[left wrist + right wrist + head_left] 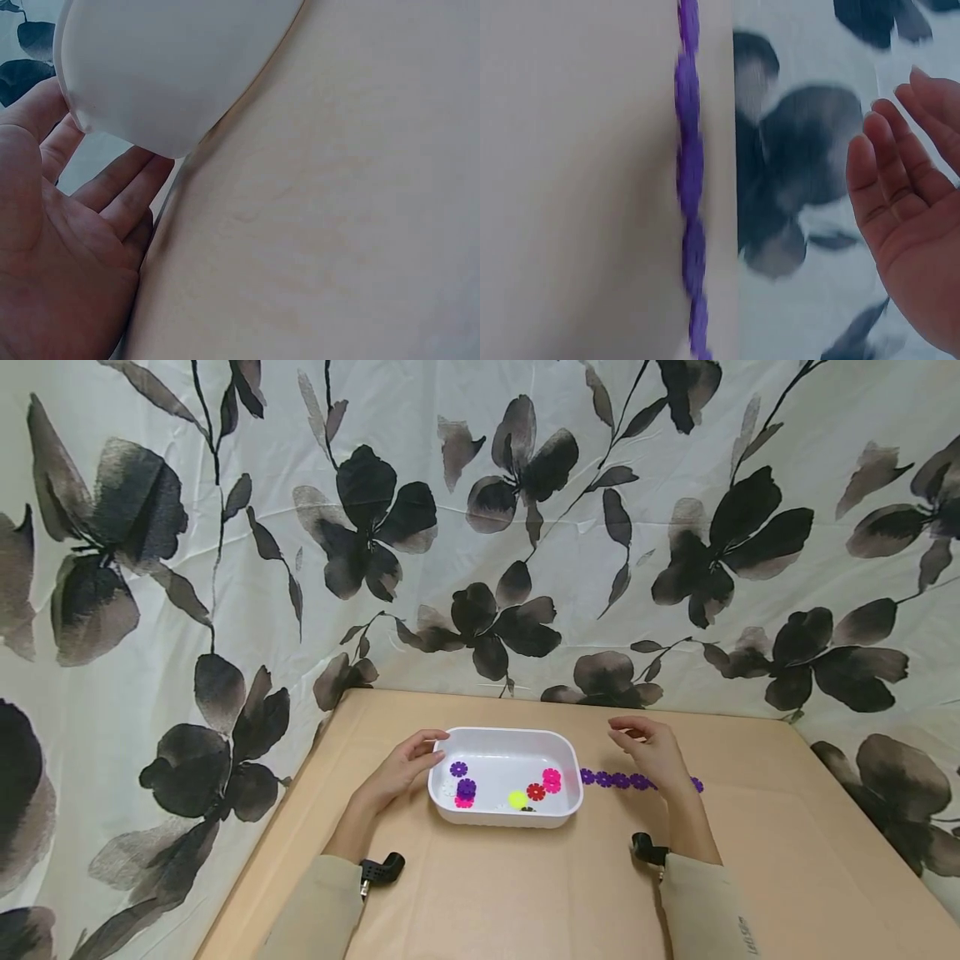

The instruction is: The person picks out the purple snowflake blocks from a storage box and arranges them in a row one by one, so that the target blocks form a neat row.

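The white tray (504,821) stood on the light brown table (495,893), between the person's two forearms. Nearest were the beige sleeves (315,902), the right one lettered near the cuff, with a black wrist camera (384,868) at each wrist.

Beyond them, the left hand (397,774) grasped the tray's left end, thumb at the rim and other fingers against the outside. The right hand (654,755) was released, its fingers loosely bent and holding nothing, above the table to the right of the tray.

Inside the tray lay small flower-shaped pieces. Close to the near wall was a dark piece (528,809), mostly hidden. On the left, a pink flower (463,802) showed from under a purple one (466,788); toward the right lay a yellow piece (517,799), a red flower (536,792) and overlapping bright pink ones (551,780). Another purple flower (459,769) lay farther back on the left.

A chain of purple flowers (620,781) ran rightward from just beside the tray, passing behind the right wrist. Past the table's far edge hung a white cloth (420,643) printed with dark flowers and leaves.
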`<state>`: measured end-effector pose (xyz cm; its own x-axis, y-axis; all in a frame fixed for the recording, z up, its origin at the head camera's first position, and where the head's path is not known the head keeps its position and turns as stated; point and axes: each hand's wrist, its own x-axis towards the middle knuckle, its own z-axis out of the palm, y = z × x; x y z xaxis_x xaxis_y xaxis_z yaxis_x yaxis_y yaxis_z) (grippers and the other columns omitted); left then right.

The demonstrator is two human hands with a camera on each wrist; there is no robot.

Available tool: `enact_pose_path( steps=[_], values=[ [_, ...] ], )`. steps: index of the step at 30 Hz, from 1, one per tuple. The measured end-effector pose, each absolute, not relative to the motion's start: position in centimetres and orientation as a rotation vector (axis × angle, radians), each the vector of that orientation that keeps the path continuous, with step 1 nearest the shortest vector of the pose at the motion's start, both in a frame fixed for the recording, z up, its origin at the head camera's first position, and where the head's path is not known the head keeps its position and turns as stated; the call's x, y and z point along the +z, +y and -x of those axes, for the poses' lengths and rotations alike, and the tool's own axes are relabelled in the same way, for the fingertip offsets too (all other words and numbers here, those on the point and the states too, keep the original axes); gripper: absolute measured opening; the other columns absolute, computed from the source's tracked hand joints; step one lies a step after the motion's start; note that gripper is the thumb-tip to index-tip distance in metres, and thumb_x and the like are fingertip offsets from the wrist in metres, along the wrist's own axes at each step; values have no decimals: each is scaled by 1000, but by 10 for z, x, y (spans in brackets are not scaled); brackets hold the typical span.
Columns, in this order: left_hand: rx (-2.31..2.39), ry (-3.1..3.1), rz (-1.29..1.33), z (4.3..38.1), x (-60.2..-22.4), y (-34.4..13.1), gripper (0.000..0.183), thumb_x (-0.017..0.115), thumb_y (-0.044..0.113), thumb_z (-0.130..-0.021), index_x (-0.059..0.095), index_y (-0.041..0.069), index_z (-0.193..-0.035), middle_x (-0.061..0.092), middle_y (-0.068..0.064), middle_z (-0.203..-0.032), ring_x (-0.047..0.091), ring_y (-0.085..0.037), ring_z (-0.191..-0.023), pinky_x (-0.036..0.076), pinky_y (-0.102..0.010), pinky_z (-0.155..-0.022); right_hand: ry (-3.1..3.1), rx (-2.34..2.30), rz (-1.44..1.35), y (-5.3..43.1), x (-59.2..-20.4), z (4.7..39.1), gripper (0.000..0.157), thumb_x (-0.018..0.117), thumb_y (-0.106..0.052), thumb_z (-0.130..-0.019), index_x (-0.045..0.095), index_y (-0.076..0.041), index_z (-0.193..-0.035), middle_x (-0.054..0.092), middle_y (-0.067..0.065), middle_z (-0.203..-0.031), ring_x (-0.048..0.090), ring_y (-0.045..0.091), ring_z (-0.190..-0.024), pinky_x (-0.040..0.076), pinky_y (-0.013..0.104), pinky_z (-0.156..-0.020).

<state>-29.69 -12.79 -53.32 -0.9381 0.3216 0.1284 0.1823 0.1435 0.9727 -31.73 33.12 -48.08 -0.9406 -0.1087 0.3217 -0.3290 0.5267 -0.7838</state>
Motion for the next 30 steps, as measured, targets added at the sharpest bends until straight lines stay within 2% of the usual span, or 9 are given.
enact_pose_path(
  steps=[7,20,30],
  values=[
    [1918,2280,-503,297,-534,-128,43,63,23,-105,53,11,-146,53,-16,-154,49,-36,-143,36,-57,-121,-2560,1347,-546,287,-478,315,29,70,-17,-101,72,-5,-127,72,18,-124,64,27,-104,54,18,-84],
    [1917,2292,-513,296,-533,-128,41,63,23,-106,55,14,-145,52,-15,-155,49,-36,-144,35,-56,-122,-2616,1248,-655,240,-471,303,26,76,-12,-96,76,-7,-121,73,8,-117,64,23,-97,57,28,-81],
    [1911,2297,-491,295,-531,-127,41,64,24,-105,55,15,-144,53,-13,-154,51,-33,-143,37,-54,-121,-2671,1245,-765,211,-473,299,27,77,-15,-95,76,-9,-121,72,8,-116,64,19,-94,57,26,-78]
  ],
)
